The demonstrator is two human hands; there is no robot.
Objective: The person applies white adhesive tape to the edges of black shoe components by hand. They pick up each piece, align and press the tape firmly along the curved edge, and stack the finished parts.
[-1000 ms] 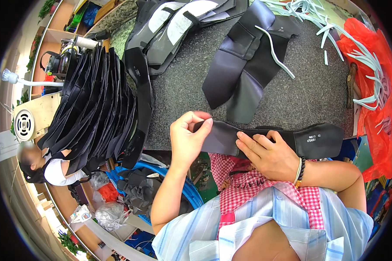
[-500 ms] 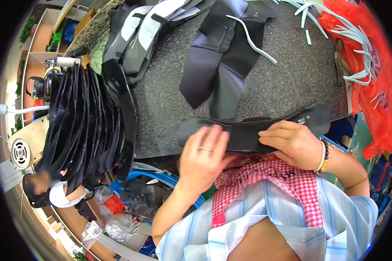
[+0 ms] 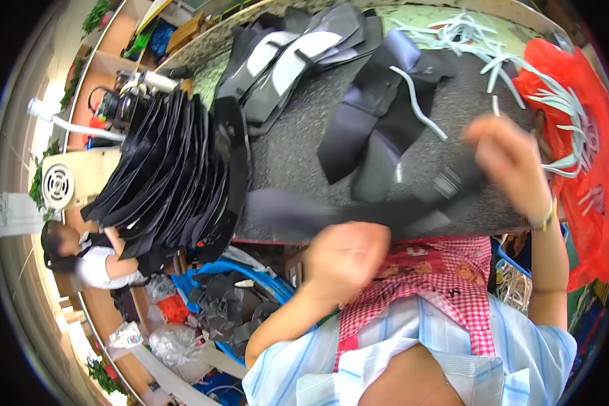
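Evidently in work: a long black piece [image 3: 413, 208] lay crosswise at the near side of the dark tabletop [image 3: 284, 159], blurred, its left end just beside the fanned stack.
Left hand: the left hand [image 3: 350, 260] was curled, knuckles up, at the piece's near edge; its fingertips were hidden, so whether it pinched anything could not be told.
Right hand: the right hand [image 3: 511, 159] was raised, fingers bent, by the piece's right end; blur hid whether they touched.
State of this piece: probably unfinished, since it lay at the hands rather than on a pile; no pale strip could be made out on it.
Crossed pair: crossed black pieces [image 3: 358, 135] lay farther in, one pale strip [image 3: 413, 99] resting across them, seemingly unfastened.
Fanned stack: many fanned black pieces [image 3: 172, 169] stood close together on the left, apparently one sorted lot; whether finished or waiting was unclear.
Far pile: grey pieces with white patches [image 3: 264, 101] lay well apart from both hands, their stage unknown.
Strips left: a pale tangle [image 3: 461, 46] spread toward the red bag [image 3: 592, 223], seemingly plenty unused.
Offcuts: dark scraps [image 3: 216, 298] filled a blue basket [image 3: 267, 274].
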